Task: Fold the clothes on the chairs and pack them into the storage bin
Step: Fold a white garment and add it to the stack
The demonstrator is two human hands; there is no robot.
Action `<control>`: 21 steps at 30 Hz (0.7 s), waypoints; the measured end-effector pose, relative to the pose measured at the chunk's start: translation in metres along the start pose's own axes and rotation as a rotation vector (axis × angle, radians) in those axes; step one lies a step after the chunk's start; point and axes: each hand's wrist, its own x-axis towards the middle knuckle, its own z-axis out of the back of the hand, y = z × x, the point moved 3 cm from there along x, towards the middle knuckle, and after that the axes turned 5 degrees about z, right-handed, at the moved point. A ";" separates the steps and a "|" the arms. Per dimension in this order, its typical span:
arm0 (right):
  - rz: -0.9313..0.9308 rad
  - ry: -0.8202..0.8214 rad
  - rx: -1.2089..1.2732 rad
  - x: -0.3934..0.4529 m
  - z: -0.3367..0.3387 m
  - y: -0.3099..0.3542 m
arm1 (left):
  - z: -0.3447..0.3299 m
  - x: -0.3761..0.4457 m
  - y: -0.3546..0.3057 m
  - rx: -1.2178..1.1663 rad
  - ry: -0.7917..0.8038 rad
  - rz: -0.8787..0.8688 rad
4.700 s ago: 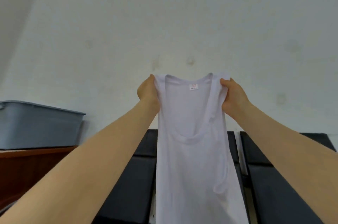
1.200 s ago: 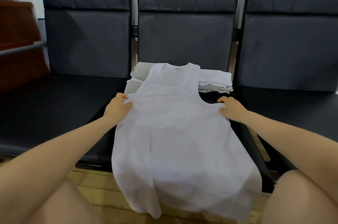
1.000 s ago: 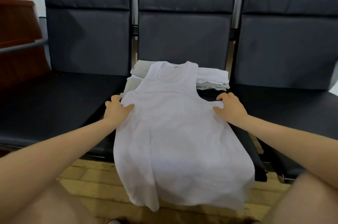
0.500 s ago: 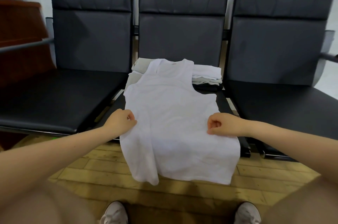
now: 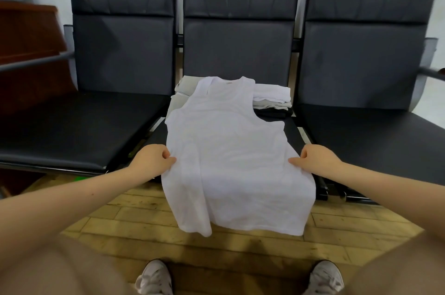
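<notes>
A white sleeveless top (image 5: pixel 231 150) lies spread flat on the middle chair (image 5: pixel 238 49), neck toward the backrest and hem hanging over the seat's front edge. My left hand (image 5: pixel 153 158) pinches its left side edge near the seat front. My right hand (image 5: pixel 313 158) pinches the right side edge at the same height. Under the top's shoulders sits a small stack of folded clothes (image 5: pixel 272 99), white and grey over black. The storage bin is out of view.
Two dark chairs flank the middle one: the left chair (image 5: pixel 96 114) and the right chair (image 5: pixel 366 121). A reddish wooden cabinet (image 5: pixel 26 54) and a grey rail stand at far left. Wooden floor and my two shoes (image 5: pixel 154 280) are below.
The top went from held up in the air to lying on the seat. My hands slid down its sides from the armholes to near the seat's front and closed on the edges.
</notes>
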 end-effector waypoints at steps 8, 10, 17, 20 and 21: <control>-0.001 -0.006 -0.093 0.006 -0.005 -0.009 | 0.003 0.016 0.025 -0.566 -0.210 0.359; -0.025 -0.003 -0.139 0.009 -0.005 -0.014 | 0.014 0.019 0.029 -0.504 -0.281 0.381; -0.076 -0.013 -0.133 0.013 -0.001 -0.025 | 0.024 0.026 0.046 -0.055 -0.157 0.100; -0.001 0.021 -0.159 0.012 -0.003 -0.014 | 0.014 0.017 0.040 0.094 -0.096 0.017; 0.015 0.025 -0.176 0.011 -0.003 -0.010 | 0.012 0.016 0.038 0.141 -0.092 -0.006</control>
